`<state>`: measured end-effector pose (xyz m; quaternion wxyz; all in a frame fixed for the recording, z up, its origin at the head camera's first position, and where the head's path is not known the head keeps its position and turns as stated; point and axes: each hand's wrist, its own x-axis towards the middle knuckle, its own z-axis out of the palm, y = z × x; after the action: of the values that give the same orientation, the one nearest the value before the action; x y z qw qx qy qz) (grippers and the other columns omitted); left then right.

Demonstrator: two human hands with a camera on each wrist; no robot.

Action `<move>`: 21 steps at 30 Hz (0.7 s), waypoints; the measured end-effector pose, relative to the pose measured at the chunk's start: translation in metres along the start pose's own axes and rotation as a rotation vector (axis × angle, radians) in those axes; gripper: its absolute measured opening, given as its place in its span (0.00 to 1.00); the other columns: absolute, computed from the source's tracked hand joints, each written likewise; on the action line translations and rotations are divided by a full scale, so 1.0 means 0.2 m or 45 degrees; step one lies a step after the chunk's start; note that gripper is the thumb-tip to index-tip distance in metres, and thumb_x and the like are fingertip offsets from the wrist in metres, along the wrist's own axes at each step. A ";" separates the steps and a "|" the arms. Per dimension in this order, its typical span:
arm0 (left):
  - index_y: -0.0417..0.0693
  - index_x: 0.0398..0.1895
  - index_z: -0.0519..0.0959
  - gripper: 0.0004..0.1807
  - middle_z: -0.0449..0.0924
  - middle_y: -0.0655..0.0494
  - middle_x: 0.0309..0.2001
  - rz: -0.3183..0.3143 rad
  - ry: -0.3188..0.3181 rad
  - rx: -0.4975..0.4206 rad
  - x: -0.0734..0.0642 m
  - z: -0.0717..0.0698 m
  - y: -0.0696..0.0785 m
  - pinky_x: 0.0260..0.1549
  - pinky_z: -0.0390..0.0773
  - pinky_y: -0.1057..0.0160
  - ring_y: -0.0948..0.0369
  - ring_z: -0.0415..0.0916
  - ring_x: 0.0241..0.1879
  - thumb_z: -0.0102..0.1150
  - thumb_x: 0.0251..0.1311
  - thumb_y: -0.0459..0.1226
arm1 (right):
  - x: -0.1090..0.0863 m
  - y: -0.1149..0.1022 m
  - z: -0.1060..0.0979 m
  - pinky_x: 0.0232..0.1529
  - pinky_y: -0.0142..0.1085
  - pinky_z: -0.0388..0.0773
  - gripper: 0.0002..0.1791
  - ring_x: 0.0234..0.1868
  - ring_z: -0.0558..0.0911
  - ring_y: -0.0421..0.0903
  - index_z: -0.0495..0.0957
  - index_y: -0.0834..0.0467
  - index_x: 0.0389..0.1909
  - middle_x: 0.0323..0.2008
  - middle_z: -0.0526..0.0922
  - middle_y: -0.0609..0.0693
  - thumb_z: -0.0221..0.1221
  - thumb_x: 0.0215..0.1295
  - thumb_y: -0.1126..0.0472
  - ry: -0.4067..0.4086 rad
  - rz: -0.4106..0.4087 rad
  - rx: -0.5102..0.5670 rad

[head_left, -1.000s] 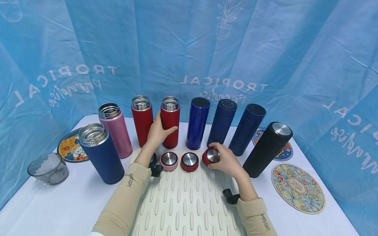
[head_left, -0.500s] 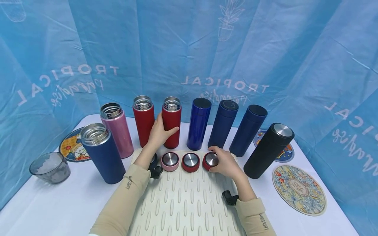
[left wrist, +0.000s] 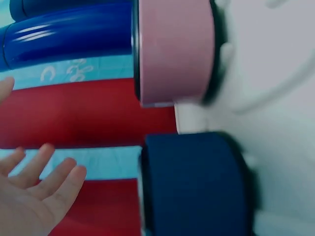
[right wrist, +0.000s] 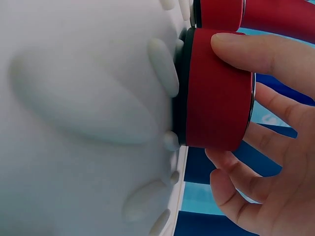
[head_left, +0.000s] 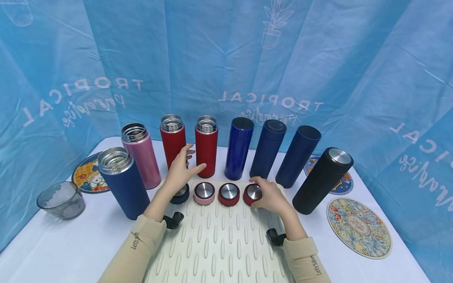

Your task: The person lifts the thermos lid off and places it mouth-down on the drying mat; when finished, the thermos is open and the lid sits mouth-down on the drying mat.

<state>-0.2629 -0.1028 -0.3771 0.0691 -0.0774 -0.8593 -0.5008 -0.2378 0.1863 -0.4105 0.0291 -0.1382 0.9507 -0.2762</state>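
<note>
My left hand is in the air before the two open-topped red thermos bottles, the left one and the right one. Its fingers are spread and hold nothing; the left wrist view shows the same loose hand near a navy lid and a pink lid. At the far edge of the ridged mat, my right hand grips a red lid with a steel top, thumb on one side and fingers on the other. Another red lid sits just left of it.
Open pink and navy bottles stand left, near a glass bowl. Capped blue, navy and black bottles stand right. A round patterned coaster lies far right. The cream mat lies in front.
My left hand has let go of the right red bottle and drawn back left and down. My right hand has moved its red lid slightly left, and the lid now sits level on the mat.
</note>
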 end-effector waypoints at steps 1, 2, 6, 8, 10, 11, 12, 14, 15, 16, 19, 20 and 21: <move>0.46 0.68 0.54 0.41 0.64 0.42 0.62 0.013 -0.014 0.002 -0.01 -0.01 -0.01 0.57 0.66 0.47 0.47 0.62 0.61 0.63 0.54 0.44 | 0.00 0.00 0.00 0.51 0.52 0.70 0.41 0.51 0.71 0.55 0.69 0.54 0.57 0.54 0.76 0.52 0.73 0.37 0.66 -0.001 0.005 0.000; 0.45 0.67 0.57 0.39 0.66 0.42 0.61 0.027 -0.029 0.012 -0.03 -0.01 -0.02 0.57 0.66 0.47 0.47 0.63 0.61 0.63 0.54 0.43 | 0.00 0.00 0.00 0.51 0.52 0.70 0.41 0.51 0.72 0.55 0.69 0.54 0.57 0.54 0.76 0.52 0.73 0.37 0.66 0.002 0.001 -0.001; 0.42 0.60 0.67 0.30 0.72 0.42 0.56 0.073 -0.106 0.033 -0.07 -0.05 -0.05 0.57 0.67 0.48 0.47 0.68 0.57 0.63 0.55 0.41 | 0.00 0.00 0.00 0.51 0.52 0.69 0.41 0.51 0.72 0.55 0.69 0.55 0.57 0.54 0.76 0.52 0.73 0.37 0.66 0.003 -0.009 -0.003; 0.41 0.57 0.70 0.26 0.73 0.42 0.55 0.084 -0.145 0.018 -0.09 -0.07 -0.07 0.57 0.67 0.48 0.47 0.69 0.56 0.62 0.56 0.41 | 0.00 0.00 0.00 0.51 0.52 0.69 0.40 0.51 0.72 0.55 0.69 0.55 0.57 0.54 0.76 0.52 0.73 0.37 0.66 0.005 -0.013 -0.002; 0.40 0.56 0.71 0.25 0.74 0.42 0.54 0.072 -0.178 -0.020 -0.11 -0.09 -0.09 0.57 0.67 0.47 0.46 0.69 0.56 0.61 0.57 0.41 | 0.00 0.01 0.00 0.51 0.52 0.69 0.40 0.51 0.72 0.55 0.69 0.54 0.57 0.54 0.76 0.52 0.73 0.37 0.66 0.002 -0.005 0.003; 0.40 0.55 0.71 0.24 0.74 0.42 0.54 0.058 -0.193 -0.035 -0.11 -0.10 -0.10 0.56 0.67 0.47 0.46 0.69 0.57 0.60 0.58 0.42 | 0.00 0.01 0.00 0.51 0.52 0.69 0.40 0.51 0.72 0.55 0.69 0.54 0.57 0.54 0.76 0.52 0.73 0.37 0.66 0.002 -0.004 0.004; 0.39 0.55 0.71 0.24 0.74 0.41 0.54 0.041 -0.207 -0.049 -0.12 -0.10 -0.11 0.57 0.67 0.47 0.46 0.69 0.57 0.60 0.58 0.42 | 0.00 0.01 0.00 0.51 0.52 0.69 0.40 0.51 0.72 0.55 0.69 0.54 0.57 0.54 0.76 0.52 0.73 0.37 0.66 0.000 -0.002 0.005; 0.39 0.55 0.71 0.25 0.73 0.40 0.54 0.004 -0.230 -0.063 -0.12 -0.12 -0.13 0.56 0.67 0.47 0.45 0.68 0.58 0.60 0.58 0.42 | 0.00 0.01 0.00 0.51 0.52 0.69 0.40 0.51 0.71 0.55 0.69 0.54 0.57 0.54 0.76 0.52 0.73 0.37 0.66 -0.005 0.002 0.007; 0.39 0.56 0.71 0.25 0.73 0.40 0.54 -0.014 -0.239 -0.062 -0.13 -0.12 -0.14 0.56 0.68 0.47 0.45 0.67 0.58 0.60 0.57 0.43 | 0.00 0.01 0.00 0.51 0.51 0.69 0.40 0.51 0.71 0.55 0.69 0.54 0.57 0.54 0.76 0.52 0.73 0.38 0.66 -0.007 0.005 0.009; 0.39 0.56 0.71 0.25 0.72 0.40 0.55 -0.030 -0.246 -0.061 -0.13 -0.13 -0.14 0.55 0.68 0.47 0.45 0.67 0.58 0.60 0.57 0.43 | 0.00 0.01 0.00 0.50 0.51 0.70 0.40 0.51 0.72 0.54 0.69 0.54 0.57 0.54 0.76 0.52 0.73 0.37 0.66 -0.007 0.002 0.009; 0.39 0.55 0.72 0.25 0.72 0.40 0.55 -0.058 -0.251 -0.046 -0.13 -0.13 -0.17 0.54 0.70 0.46 0.45 0.67 0.58 0.61 0.56 0.42 | 0.00 0.00 0.00 0.50 0.51 0.69 0.40 0.50 0.72 0.54 0.70 0.54 0.56 0.53 0.76 0.52 0.73 0.37 0.66 -0.001 -0.007 0.008; 0.39 0.55 0.72 0.25 0.72 0.40 0.55 -0.063 -0.249 -0.043 -0.13 -0.13 -0.17 0.53 0.70 0.46 0.44 0.67 0.57 0.61 0.57 0.42 | 0.00 0.00 0.00 0.50 0.51 0.69 0.39 0.50 0.72 0.54 0.70 0.54 0.56 0.53 0.76 0.52 0.73 0.37 0.66 0.002 -0.011 0.009; 0.39 0.54 0.72 0.24 0.73 0.40 0.54 -0.072 -0.248 -0.040 -0.13 -0.13 -0.18 0.53 0.70 0.46 0.44 0.67 0.57 0.61 0.57 0.42 | 0.00 0.00 0.00 0.50 0.51 0.69 0.39 0.50 0.72 0.54 0.70 0.54 0.56 0.53 0.76 0.52 0.73 0.37 0.66 0.004 -0.016 0.010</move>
<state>-0.2428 -0.1447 -0.4000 -0.0300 -0.1025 -0.8559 -0.5060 -0.2373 0.1877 -0.4104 0.0266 -0.1437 0.9487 -0.2802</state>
